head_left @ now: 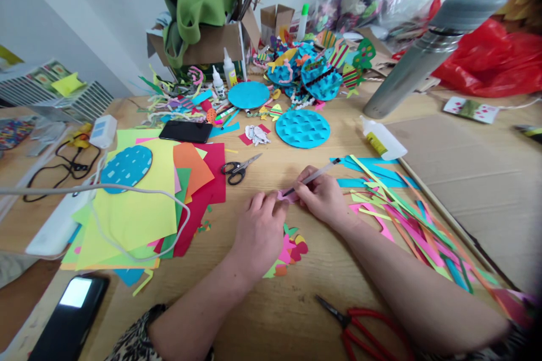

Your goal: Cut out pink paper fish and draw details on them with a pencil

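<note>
My right hand pinches a slim pen, its tip down on a small pink paper piece on the wooden table. Fingers of my left hand press flat on the left part of that pink paper, hiding some of it. Just below the paper lies a little heap of cut paper shapes in pink, red, green and orange, partly behind my left hand. Black-handled scissors rest to the upper left, and red-handled scissors lie near the front edge between my forearms.
Coloured sheets and a white cable lie left, near a lit phone. Paper strips and cardboard are right. Blue discs, a glue bottle and a steel flask stand or lie behind. Another person's arm shows at left.
</note>
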`<state>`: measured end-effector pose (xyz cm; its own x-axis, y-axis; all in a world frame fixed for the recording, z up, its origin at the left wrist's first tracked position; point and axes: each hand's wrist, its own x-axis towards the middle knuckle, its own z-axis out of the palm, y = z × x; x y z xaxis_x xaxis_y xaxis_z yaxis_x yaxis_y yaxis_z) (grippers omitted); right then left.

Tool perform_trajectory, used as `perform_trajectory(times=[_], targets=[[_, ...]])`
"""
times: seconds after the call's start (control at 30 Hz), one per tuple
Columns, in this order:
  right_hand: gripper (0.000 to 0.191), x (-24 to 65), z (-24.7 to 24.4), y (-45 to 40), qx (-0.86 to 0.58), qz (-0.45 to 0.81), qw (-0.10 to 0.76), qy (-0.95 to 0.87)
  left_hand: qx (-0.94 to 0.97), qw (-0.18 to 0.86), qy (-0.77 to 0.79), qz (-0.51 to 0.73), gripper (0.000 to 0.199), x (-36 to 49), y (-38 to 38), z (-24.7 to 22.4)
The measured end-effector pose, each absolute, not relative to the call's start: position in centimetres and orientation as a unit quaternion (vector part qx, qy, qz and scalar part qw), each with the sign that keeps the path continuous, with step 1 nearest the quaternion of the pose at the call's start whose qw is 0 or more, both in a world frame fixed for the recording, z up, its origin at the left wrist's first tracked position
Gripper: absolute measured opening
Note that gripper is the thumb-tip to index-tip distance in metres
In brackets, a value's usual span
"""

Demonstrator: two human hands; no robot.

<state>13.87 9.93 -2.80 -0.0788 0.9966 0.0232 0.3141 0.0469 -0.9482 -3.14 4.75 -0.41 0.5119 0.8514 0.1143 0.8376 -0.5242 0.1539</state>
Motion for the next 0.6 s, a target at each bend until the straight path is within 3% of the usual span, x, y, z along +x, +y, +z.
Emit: perform_trajectory(times=[0.6], targets=[[0.010, 13.97, -2.84, 9.97, -0.547, 0.414, 0.407, -0.603, 0.870, 0.037, 0.485, 0.086, 0.039, -3.09, 4.72, -0.45]])
